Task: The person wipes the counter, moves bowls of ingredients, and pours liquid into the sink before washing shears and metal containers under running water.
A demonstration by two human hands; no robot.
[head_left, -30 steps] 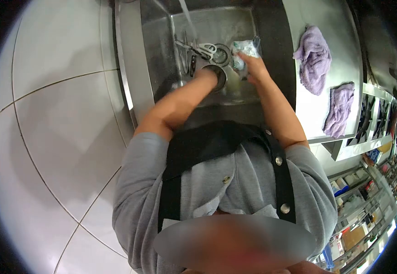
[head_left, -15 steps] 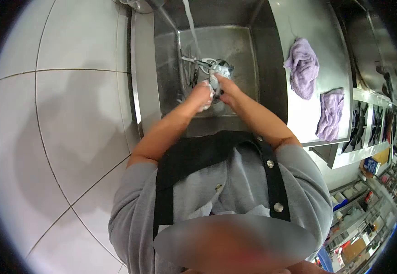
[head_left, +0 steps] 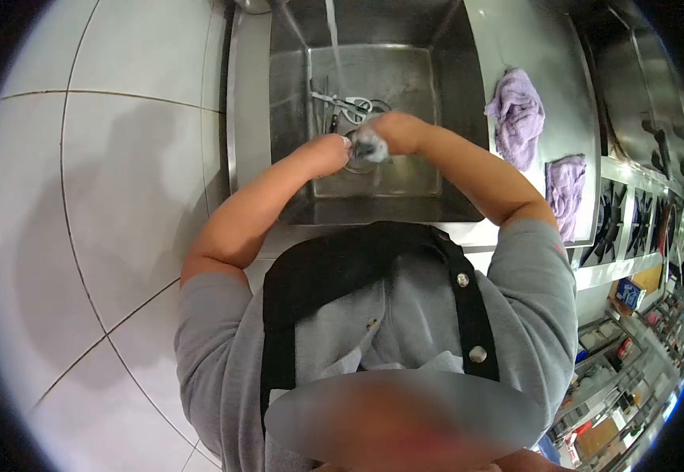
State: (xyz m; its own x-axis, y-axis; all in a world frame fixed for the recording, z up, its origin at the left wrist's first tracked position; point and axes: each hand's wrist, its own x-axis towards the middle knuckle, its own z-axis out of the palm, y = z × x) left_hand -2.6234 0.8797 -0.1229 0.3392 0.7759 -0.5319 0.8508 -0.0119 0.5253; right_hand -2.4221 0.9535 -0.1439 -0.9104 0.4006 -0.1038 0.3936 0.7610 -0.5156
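Note:
My left hand [head_left: 328, 154] and my right hand [head_left: 398, 132] meet over the sink [head_left: 412, 177], both with fingers closed. Between them is a grey, suds-covered wad [head_left: 370, 148], blurred and with a dark part in it; its exact kind does not show. My right hand is wrapped round the wad from above. At the wad's left side, the left hand pinches something small, mostly hidden by suds and fingers. Just beyond the hands, scissors with white handles [head_left: 355, 110] lie on the sink floor. Beside them is a dark-handled utensil [head_left: 334, 122].
A stream of water [head_left: 332, 35] falls into the sink at the far left. Two purple cloths, one crumpled [head_left: 519, 114] and one folded [head_left: 566, 193], lie on the steel counter [head_left: 507, 39] at the right. White tiles [head_left: 133, 173] cover the left side.
My hands have shifted slightly apart, and my right elbow has swung outward to the right. The right hand now covers the top of the soapy wad, and the scissors show more fully.

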